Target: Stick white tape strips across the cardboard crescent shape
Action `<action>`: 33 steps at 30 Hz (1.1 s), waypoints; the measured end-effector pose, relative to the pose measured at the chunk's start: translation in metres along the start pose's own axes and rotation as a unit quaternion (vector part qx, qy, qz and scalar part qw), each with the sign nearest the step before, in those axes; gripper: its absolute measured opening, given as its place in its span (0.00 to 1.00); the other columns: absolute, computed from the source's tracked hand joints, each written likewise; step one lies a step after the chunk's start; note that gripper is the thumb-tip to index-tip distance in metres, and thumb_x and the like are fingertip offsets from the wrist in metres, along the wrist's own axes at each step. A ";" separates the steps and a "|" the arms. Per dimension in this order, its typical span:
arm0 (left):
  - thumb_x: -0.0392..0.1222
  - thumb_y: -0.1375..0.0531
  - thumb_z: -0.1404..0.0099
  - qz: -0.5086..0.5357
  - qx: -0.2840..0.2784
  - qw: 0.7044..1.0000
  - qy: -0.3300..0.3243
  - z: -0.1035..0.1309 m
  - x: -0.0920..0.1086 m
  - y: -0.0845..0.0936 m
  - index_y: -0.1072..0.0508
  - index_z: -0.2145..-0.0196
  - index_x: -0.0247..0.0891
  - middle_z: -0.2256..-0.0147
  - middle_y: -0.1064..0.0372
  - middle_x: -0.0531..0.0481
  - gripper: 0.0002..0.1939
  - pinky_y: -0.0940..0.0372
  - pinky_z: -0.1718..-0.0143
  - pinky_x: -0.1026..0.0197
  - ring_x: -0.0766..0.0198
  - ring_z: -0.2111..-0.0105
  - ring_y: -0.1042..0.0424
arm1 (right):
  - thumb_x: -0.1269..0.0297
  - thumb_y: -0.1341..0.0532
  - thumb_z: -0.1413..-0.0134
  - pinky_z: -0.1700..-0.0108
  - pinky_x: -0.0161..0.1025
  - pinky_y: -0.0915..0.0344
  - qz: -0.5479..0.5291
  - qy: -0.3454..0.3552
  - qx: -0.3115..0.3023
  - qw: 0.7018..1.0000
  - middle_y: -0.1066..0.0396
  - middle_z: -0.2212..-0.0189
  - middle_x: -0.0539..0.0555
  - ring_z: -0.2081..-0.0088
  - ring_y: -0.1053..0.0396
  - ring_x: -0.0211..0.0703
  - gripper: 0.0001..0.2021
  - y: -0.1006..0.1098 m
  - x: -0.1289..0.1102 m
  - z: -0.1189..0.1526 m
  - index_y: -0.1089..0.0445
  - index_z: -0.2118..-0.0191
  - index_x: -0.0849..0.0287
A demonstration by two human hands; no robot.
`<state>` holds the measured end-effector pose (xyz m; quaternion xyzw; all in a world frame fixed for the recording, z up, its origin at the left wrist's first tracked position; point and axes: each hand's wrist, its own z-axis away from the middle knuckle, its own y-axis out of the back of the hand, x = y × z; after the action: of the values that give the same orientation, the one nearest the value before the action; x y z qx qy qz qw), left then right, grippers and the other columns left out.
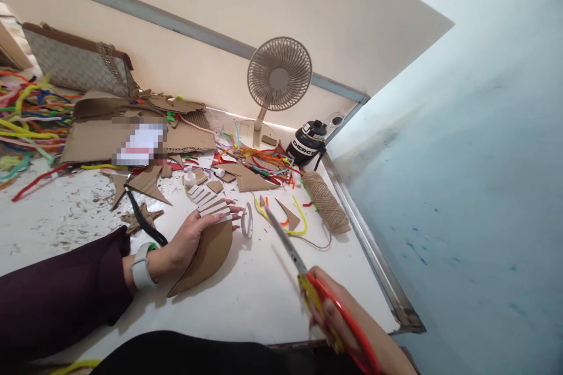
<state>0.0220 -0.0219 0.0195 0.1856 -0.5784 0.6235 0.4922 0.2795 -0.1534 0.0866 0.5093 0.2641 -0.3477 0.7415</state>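
Note:
My left hand (187, 239) is closed on a curved cardboard piece (214, 255), brown with one rounded edge. Past its thumb several narrow white strips (214, 204) fan out at the top of the piece. Close by the fingertips is a thin tape ring (247, 221); whether they touch it I cannot tell. In my right hand (336, 304) is a pair of scissors (285, 240) with red and yellow handles, raised over the table's front right with the blades pointing up and left. The blades look shut, though motion blurs them a little.
Behind the hands lie cardboard scraps (250, 179), a cardboard star (143, 218) and coloured pipe cleaners (39, 123). A twine spool (326, 202), a black bottle (307, 142) and a desk fan (279, 74) stand along the back right. A blue wall (475, 187) borders the table's right side.

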 end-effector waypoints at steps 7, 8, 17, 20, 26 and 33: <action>0.42 0.33 0.47 0.004 0.000 1.000 -0.003 -0.001 0.001 0.000 0.21 0.62 0.35 0.58 0.21 0.41 0.14 0.30 0.53 0.53 0.45 0.55 0.24 | 0.41 0.48 0.43 0.68 0.42 0.40 0.389 -0.179 0.124 0.895 0.27 0.72 0.59 0.68 0.27 0.56 0.23 -0.001 0.018 -0.055 0.37 0.59 0.58; 0.42 0.33 0.47 0.004 0.004 1.000 -0.005 -0.001 0.001 0.001 0.21 0.62 0.35 0.59 0.21 0.41 0.14 0.30 0.53 0.52 0.45 0.55 0.24 | 0.42 0.48 0.42 0.68 0.42 0.40 0.413 -0.175 0.121 0.886 0.26 0.70 0.60 0.67 0.26 0.57 0.22 -0.001 0.021 -0.055 0.37 0.59 0.59; 0.40 0.34 0.45 0.011 -0.055 0.998 -0.015 -0.001 -0.002 0.004 0.23 0.59 0.35 0.58 0.21 0.40 0.15 0.32 0.49 0.48 0.44 0.54 0.24 | 0.64 0.48 0.41 0.50 0.47 0.35 0.279 0.141 0.092 0.945 0.32 0.52 0.61 0.50 0.32 0.51 0.15 0.011 -0.027 -0.078 0.35 0.49 0.59; 0.40 0.36 0.43 0.000 -0.068 0.998 -0.018 0.000 0.004 0.003 0.22 0.60 0.36 0.60 0.20 0.42 0.13 0.33 0.48 0.49 0.46 0.55 0.24 | 0.69 0.44 0.47 0.39 0.49 0.44 0.181 0.275 -0.001 0.944 0.38 0.42 0.62 0.40 0.41 0.50 0.24 0.004 -0.056 -0.122 0.39 0.42 0.60; 0.42 0.36 0.47 -0.037 -0.009 0.998 -0.046 -0.007 0.016 0.010 0.19 0.66 0.37 0.59 0.20 0.47 0.10 0.37 0.45 0.53 0.46 0.50 0.27 | 0.68 0.42 0.50 0.45 0.46 0.40 -0.092 0.257 -0.243 0.931 0.28 0.58 0.56 0.52 0.31 0.46 0.10 -0.013 -0.064 -0.189 0.31 0.60 0.62; 0.43 0.38 0.44 0.015 -0.062 0.997 0.030 -0.013 0.023 0.014 0.18 0.63 0.35 0.63 0.19 0.44 0.13 0.34 0.49 0.51 0.46 0.57 0.23 | 0.65 0.47 0.50 0.46 0.47 0.39 -0.290 0.182 -0.299 0.891 0.30 0.63 0.54 0.59 0.31 0.43 0.16 -0.034 -0.059 -0.199 0.32 0.56 0.62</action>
<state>0.0044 0.0010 0.0276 0.1272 -0.6037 0.5987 0.5107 0.2084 0.0398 0.0433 0.2188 0.6222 -0.3533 0.6634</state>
